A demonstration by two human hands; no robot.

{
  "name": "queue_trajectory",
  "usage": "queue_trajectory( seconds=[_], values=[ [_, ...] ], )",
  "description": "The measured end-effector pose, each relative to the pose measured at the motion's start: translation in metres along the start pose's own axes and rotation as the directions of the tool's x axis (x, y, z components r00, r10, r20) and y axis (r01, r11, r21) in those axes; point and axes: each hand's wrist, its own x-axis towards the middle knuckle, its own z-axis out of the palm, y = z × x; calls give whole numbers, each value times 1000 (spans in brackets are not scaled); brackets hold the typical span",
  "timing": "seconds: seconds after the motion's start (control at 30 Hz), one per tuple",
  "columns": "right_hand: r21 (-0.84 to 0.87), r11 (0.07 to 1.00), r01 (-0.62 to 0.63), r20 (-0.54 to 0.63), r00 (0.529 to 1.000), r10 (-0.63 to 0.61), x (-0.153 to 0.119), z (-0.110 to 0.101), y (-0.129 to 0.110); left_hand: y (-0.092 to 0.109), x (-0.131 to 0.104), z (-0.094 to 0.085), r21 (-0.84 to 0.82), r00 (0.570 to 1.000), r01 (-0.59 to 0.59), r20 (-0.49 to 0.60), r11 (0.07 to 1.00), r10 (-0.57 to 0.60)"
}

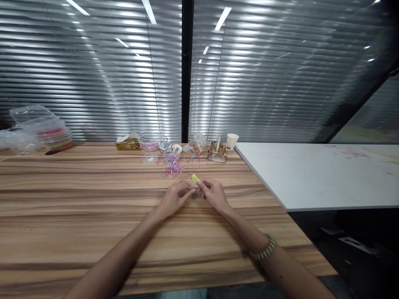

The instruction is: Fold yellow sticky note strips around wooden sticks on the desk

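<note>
My right hand (213, 194) pinches a small, bright yellow piece (195, 178), thin and fanned out at its top; its exact kind is too small to make out. Just left of it, my left hand (175, 197) has thumb and forefinger pressed together at the lower edge of the yellow piece. Whatever those fingertips grip is too small to tell. Both hands are above the wooden table (93, 224). Beyond them lies a loose pile of tiny pink, purple and blue clip-like pieces (173, 169), with more in a clear round tub (171, 157) behind it.
Along the back stand a gold box (128, 144), a clear tub (150, 143), crumpled plastic (197, 144), a torn gold packet (217, 153) and a paper cup (232, 141). A clear lid (150, 158) lies flat. Stacked containers (52, 135) are far left; a white table (324, 178) adjoins on the right.
</note>
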Motion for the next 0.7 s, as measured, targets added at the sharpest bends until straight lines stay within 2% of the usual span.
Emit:
queue_trajectory(
  seconds=[0.1, 0.2, 0.33, 0.47, 0.57, 0.7],
  values=[
    [145, 988, -60, 4, 998, 60, 2, 1, 4, 8, -3, 0, 55, 989, -144, -15, 988, 145],
    [193, 978, -73, 6, 997, 73, 2, 2, 3, 11, -4, 0, 30, 991, -137, 9, 990, 137],
    [204, 978, -42, -18, 999, 47, 0, 2, -1, 5, -2, 1, -75, 998, 19, 63, 997, -14],
    [168, 986, 8, -51, 999, 1, -1, 2, -4, -1, 3, 2, -263, 984, 168, 110, 950, -144],
    [97, 992, 78, -42, 996, -74, -4, 2, -7, -3, 5, 2, -438, 956, 293, 150, 850, -252],
    [-21, 982, 189, 39, 981, -188, -8, 2, -9, -5, 6, 1, -631, 904, 407, 174, 660, -391]
  ],
)
